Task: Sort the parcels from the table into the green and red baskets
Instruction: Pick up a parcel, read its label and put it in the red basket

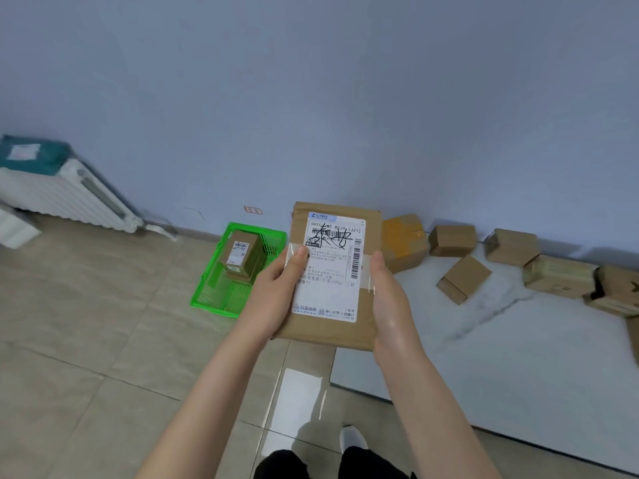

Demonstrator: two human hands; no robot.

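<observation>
Before a blue wall [311, 98], left hand [280, 288] and right hand [390, 305] clasped a labelled parcel [332, 271] by its sides; green basket [204, 299] held one carton [240, 255].

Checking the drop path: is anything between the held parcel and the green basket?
Nothing visible. The parcel hangs just right of the green basket; a small box lies in the basket's far end.
</observation>
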